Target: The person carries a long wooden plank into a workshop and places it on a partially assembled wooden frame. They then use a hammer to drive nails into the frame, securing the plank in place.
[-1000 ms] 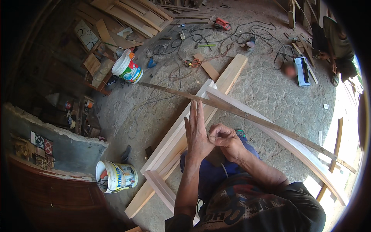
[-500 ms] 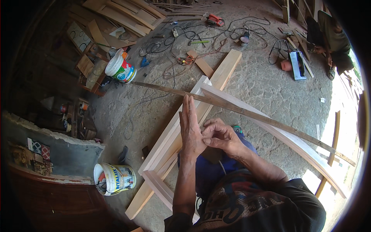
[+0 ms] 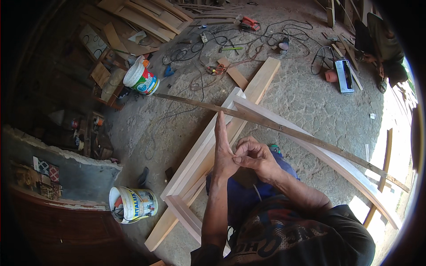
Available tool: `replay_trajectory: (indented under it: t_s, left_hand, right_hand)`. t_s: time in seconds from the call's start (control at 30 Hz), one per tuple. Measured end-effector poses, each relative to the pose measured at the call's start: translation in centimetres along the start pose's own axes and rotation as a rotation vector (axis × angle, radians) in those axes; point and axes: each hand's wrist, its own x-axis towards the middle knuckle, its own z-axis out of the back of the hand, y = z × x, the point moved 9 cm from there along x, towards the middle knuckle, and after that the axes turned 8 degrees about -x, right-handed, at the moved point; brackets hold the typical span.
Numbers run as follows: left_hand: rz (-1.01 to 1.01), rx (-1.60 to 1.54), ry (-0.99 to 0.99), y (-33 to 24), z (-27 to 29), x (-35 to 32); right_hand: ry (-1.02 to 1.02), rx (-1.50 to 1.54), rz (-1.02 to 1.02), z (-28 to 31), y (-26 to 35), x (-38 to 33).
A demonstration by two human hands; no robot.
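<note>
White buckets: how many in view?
2: the upper bucket, near the left end of the long wooden strip; the lower bucket, lower left, left of the pale wooden frame. Others may be hidden in the dark clutter at far left.

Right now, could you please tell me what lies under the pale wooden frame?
A yellowish beam passes under the pale wooden frame on the left, and a thin wood piece under its right end. Whatever the frame directly covers cannot be seen.
</note>
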Motion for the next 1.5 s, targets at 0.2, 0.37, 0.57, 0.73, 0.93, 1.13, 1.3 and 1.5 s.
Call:
replay_trajectory:
  t_s: [0.2, 0.37, 0.57, 0.73, 0.93, 1.13, 1.3, 1.5]
  left_hand:
    - [0.076, -0.099, -0.015, 0.5, -0.5, -0.2]
    - [0.058, -0.101, -0.004, 0.8, -0.6, -0.2]
    - [0.073, -0.063, -0.004, 1.1, -0.7, -0.2]
    - [0.017, -0.015, 0.016, 0.6, -1.1, -0.1]
    - [0.020, 0.123, 0.043, -0.5, -1.5, 0.3]
    - [0.067, 0.118, 0.033, 0.0, -2.1, 0.3]
    - [0.044, 0.123, 0.026, 0.6, -1.9, 0.2]
    - [0.043, 0.217, 0.063, -0.1, -2.2, 0.5]
  right_hand:
    - [-0.031, -0.022, 0.018, 0.4, 0.1, 0.0]
    - [-0.029, 0.009, 0.018, 0.4, 0.2, 0.0]
    - [-0.020, 0.001, 0.048, 0.7, 0.3, -0.1]
    - [-0.021, -0.004, 0.036, 0.9, 0.3, -0.2]
    - [-0.008, 0.003, -0.003, 1.4, 0.3, -0.4]
    - [-0.031, 0.017, 0.018, 2.0, 0.3, -0.6]
    - [-0.062, 0.070, 0.000, 2.2, 0.0, -0.7]
    - [-0.056, 0.026, -0.004, 2.2, 0.2, -0.6]
